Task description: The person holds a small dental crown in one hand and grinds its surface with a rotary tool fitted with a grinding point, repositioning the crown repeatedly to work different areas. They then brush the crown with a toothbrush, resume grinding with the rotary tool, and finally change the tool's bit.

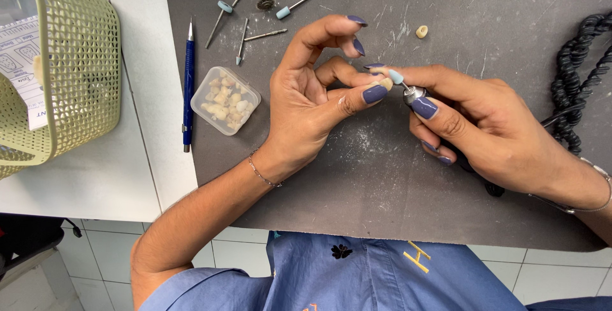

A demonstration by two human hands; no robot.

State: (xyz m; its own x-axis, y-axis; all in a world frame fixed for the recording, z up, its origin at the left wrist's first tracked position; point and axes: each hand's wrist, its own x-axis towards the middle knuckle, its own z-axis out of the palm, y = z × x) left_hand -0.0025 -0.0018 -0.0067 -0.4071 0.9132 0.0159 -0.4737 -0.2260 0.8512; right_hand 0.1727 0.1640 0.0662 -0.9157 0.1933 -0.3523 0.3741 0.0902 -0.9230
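The left hand [306,104] pinches a small cream tooth piece [386,84] between thumb and fingers, its grip clamped on it above the dark mat [382,177]. The right hand [491,129] has its grip closed around a handpiece [415,94], whose pale blue tip [396,76] touches the tooth piece. A black coiled cord [574,75] lies on the mat by the right wrist. Another small tooth [421,31] lies alone on the mat, well apart. To the left sit a clear box [225,100] of tooth pieces, loose burs [255,11] and a blue pen [187,88]. A green basket [83,69] stands on the white surface [95,183] at far left.
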